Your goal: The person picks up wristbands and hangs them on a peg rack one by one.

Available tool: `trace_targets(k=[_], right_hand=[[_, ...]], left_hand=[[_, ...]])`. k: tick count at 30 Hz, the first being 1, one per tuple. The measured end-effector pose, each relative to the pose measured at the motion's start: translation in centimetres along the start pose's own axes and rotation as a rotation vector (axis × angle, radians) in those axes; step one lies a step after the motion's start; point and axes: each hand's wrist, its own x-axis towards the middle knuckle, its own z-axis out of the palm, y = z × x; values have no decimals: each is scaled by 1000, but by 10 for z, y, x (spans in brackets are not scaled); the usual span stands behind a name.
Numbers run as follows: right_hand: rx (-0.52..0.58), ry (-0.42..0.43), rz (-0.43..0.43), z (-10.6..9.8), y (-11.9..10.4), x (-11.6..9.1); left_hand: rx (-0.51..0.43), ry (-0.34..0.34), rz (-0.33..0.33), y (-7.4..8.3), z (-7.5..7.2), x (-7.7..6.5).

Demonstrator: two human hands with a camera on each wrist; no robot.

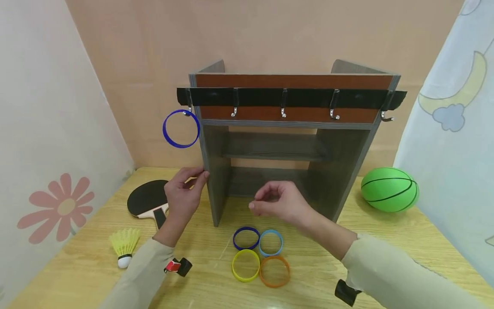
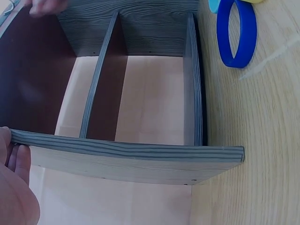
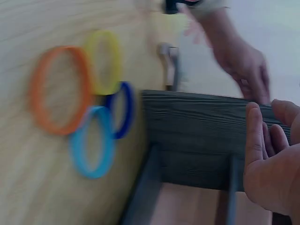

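Observation:
My left hand point(image 1: 184, 191) holds the front edge of the left side panel of a grey wooden shelf unit point(image 1: 211, 180), with thumb and fingertips at the edge. In the left wrist view, its curled fingers point(image 2: 21, 161) lie against the panel's outer face. My right hand point(image 1: 287, 201) hovers in front of the unit, loosely bent and holding nothing. A blue wristband point(image 1: 166, 134) hangs from the leftmost hook. On the table before the unit lie a dark blue wristband point(image 1: 234, 243), a light blue one point(image 1: 281, 246), a yellow one point(image 1: 233, 270) and an orange one point(image 1: 287, 274).
A black strip point(image 1: 258, 98) with several metal hooks crosses the unit's top. Left on the table point(image 1: 216, 296) lie a black table-tennis bat point(image 1: 146, 197) and a yellow shuttlecock point(image 1: 124, 244). A green ball point(image 1: 390, 189) sits at the right. Walls stand behind and on both sides.

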Motion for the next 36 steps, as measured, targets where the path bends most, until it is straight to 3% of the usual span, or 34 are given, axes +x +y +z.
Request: trace_targets(k=[10,21,28,32,36], right_hand=[[-138,-82,89,-17,54,-35],[-307,-124,31,-35,97,-65],[-244,-145,103,-37,114,-75],[-227,-132,138,-36,116,-74],[-232,-116,168,-35,116,-70]], left_hand=[[-30,8,6,-2,1,-2],[-2,-11,15,-5,2,-2],[-25,-3,12,-19,1,-5],[-32,3,17,-30,-1,-7],[-24,17,22,-32,-2,-5]])
